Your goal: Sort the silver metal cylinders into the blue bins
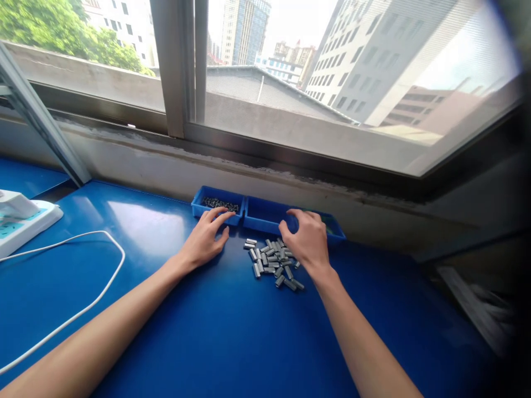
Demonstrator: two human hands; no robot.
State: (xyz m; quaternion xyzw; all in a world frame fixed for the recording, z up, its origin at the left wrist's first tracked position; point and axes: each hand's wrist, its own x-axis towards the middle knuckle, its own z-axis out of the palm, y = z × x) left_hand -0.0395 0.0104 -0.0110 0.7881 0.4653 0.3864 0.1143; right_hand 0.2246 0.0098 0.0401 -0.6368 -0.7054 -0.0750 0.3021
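A loose pile of small grey metal pieces lies on the blue table. Left of the pile, my left hand has its fingers apart and holds nothing; its fingertips are at the front of a blue bin with many small dark parts in it. My right hand is over the front edge of a longer blue bin, just right of the pile. Its thumb and fingers are curved and apart, with nothing seen between them. Something greenish shows at that bin's right end, partly hidden by the hand.
At the left edge stands a white power strip with a white cable curving over the table. A metal post rises at the back left. Behind the bins are a low wall and a window.
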